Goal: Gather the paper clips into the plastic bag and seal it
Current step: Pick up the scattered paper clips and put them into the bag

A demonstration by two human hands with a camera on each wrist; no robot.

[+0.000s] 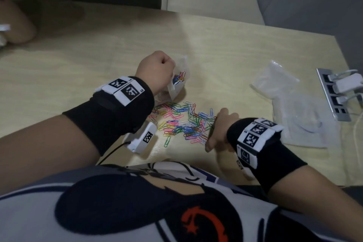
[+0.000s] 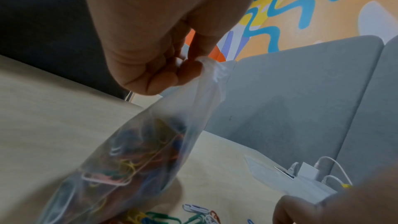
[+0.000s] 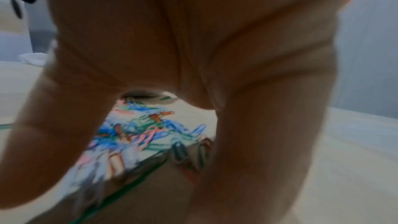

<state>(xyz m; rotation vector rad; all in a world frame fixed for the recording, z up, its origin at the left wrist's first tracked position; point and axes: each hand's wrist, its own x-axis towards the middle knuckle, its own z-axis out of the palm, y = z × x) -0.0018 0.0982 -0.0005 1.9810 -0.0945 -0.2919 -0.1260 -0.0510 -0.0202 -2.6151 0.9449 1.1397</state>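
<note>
Hands (image 1: 157, 70) on half-filled clear bag (image 1: 177, 82)

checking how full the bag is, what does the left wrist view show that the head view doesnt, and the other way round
Only the left wrist view shows the fingertips pinching the plastic bag by its bunched top, many clips inside, and a colourful wall pattern.

Only the head view shows the whole loose paper clips pile, the right hand curled at its right edge, and spare bags lying farther right.

Both show the left hand holding the bag above the table, with clips loose beneath it.
</note>
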